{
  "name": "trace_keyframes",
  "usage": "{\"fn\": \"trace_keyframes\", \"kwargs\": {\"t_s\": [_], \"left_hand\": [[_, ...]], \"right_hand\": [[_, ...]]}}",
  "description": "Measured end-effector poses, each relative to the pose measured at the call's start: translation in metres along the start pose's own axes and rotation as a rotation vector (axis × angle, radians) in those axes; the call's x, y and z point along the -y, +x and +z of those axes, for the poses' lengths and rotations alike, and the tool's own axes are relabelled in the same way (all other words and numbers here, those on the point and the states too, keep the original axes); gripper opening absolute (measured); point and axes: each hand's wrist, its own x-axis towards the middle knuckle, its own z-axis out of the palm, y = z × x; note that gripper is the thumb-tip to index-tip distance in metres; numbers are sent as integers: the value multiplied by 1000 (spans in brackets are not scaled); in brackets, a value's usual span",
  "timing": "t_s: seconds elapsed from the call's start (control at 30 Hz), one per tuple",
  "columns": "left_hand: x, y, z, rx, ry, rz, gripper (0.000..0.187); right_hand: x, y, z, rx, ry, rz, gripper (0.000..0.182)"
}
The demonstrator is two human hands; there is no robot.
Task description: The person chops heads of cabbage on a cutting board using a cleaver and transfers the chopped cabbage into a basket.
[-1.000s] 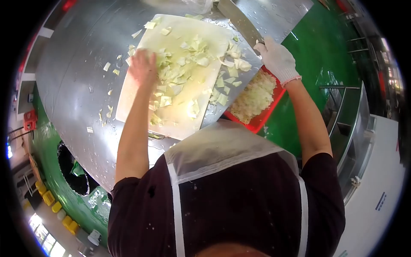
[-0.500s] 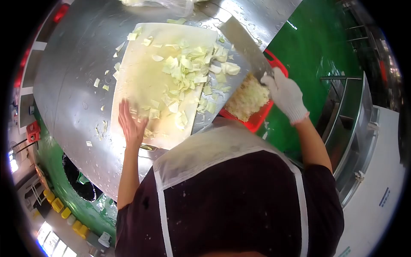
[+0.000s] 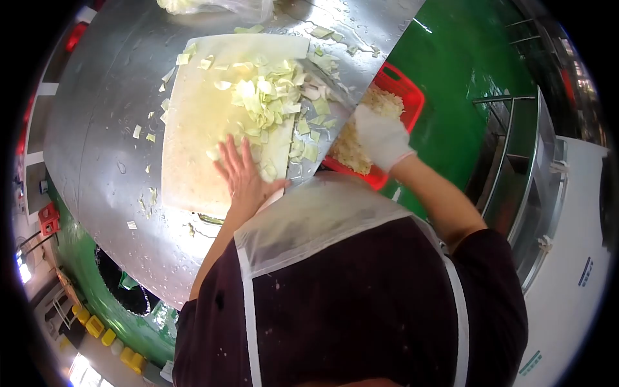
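Note:
My left hand (image 3: 242,179), bare, has its fingers spread near the lower right of the white cutting board (image 3: 193,135), beside pale green cabbage pieces (image 3: 263,97) heaped on the board's right side. My right hand (image 3: 382,137), in a white knit glove, is closed on the handle of a cleaver, which the glove hides. The cleaver's wide blade (image 3: 329,82) reaches left from the glove, over cabbage scraps between the board and the table edge. Below the gloved hand, a red basket (image 3: 414,106) holds finely chopped cabbage (image 3: 349,149).
The wet steel table (image 3: 97,135) carries scattered cabbage bits around the board. A clear plastic bag (image 3: 248,9) with pale contents lies at its far edge. Green floor (image 3: 451,84) and a metal rack (image 3: 516,155) are to the right.
My right hand has swung the cleaver left and down, from above the basket to the table edge by the cabbage. My left hand has moved right along the board towards the pieces.

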Motion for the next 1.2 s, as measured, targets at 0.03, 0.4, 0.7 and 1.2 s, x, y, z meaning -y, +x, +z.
{"fn": "trace_keyframes", "kwargs": {"t_s": [0.03, 0.4, 0.7, 1.2], "left_hand": [[-5, 18, 6, -38, -13, 7, 136], [-57, 119, 14, 23, -127, 168, 129], [-127, 157, 50, 200, -110, 378, 104], [-180, 265, 83, -269, -298, 323, 59]], "right_hand": [[6, -3, 3, -32, -25, -35, 16], [-58, -38, -18, 67, 181, 230, 27], [-124, -73, 9, -187, 755, 384, 25], [-173, -101, 32, -338, 1160, 769, 16]]}}
